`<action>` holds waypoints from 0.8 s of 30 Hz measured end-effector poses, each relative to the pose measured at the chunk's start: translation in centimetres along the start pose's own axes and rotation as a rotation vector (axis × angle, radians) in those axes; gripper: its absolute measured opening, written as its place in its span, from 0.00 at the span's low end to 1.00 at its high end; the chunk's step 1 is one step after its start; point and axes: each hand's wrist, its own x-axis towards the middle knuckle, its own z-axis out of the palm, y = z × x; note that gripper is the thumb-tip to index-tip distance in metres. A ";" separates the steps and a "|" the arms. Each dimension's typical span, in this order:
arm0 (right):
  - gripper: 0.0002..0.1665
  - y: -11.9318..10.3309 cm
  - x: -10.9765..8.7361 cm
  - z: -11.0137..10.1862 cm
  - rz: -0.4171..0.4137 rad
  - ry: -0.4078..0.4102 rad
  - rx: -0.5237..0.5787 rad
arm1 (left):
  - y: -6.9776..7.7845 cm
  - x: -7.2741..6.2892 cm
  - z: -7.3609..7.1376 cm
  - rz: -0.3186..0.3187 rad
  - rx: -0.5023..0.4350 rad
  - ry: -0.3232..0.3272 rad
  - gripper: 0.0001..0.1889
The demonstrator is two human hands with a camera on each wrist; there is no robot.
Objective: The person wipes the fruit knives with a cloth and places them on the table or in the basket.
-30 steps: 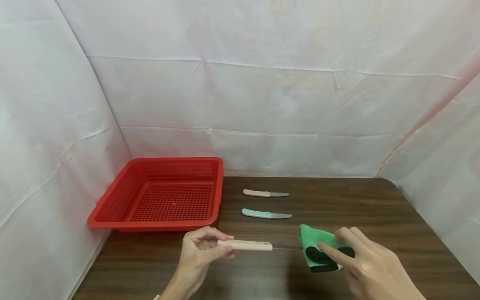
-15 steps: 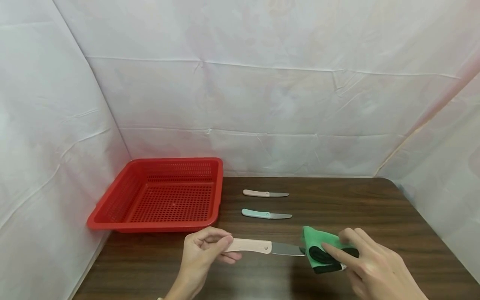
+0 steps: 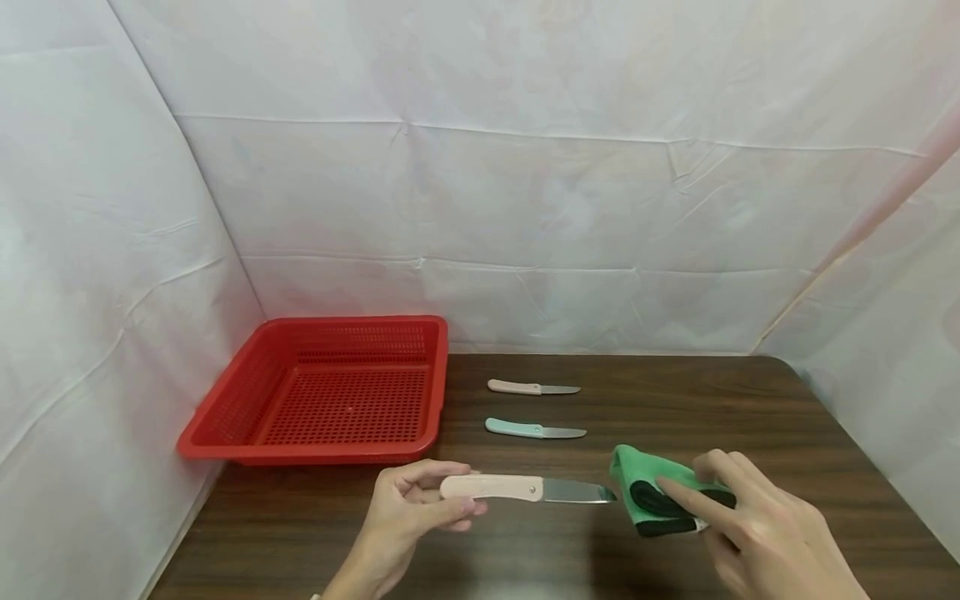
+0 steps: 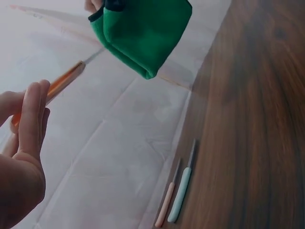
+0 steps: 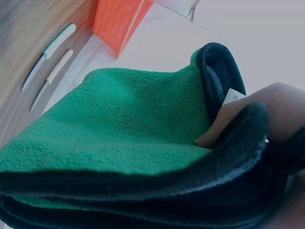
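My left hand (image 3: 408,508) pinches a knife by its pale pink handle (image 3: 491,487), fingers behind and thumb in front. The knife's blade (image 3: 576,491) points right, its flat side facing the head camera. Folded green cloth with a black edge (image 3: 641,475) is held in my right hand (image 3: 765,521), and the blade's tip reaches right up to the cloth's left side. In the right wrist view the folded cloth (image 5: 128,119) fills most of the picture and hides the held knife. From the left wrist, the cloth (image 4: 143,33) hangs just beyond the blade.
A red perforated basket (image 3: 311,454) stands at the back left of the dark wooden table (image 3: 712,408). Right of it lie a pink-handled knife (image 3: 517,387) and a light-blue-handled knife (image 3: 517,428), blades to the right. White sheeting (image 3: 525,192) walls the back and sides.
The held knife has turned from edge-on to show its flat side. My right hand and the cloth have shifted slightly right, baring more of the blade.
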 end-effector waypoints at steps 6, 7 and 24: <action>0.30 -0.2 0.4 -0.3 0.017 0.026 0.001 | -0.4 0.2 -0.2 0.074 0.001 0.004 0.16; 0.30 -0.3 0.6 -0.3 0.010 0.044 0.004 | -0.5 0.2 -0.2 0.093 -0.003 -0.001 0.15; 0.29 -2.6 3.9 1.3 -0.101 0.116 0.104 | -1.1 0.4 0.2 0.260 0.040 -0.013 0.14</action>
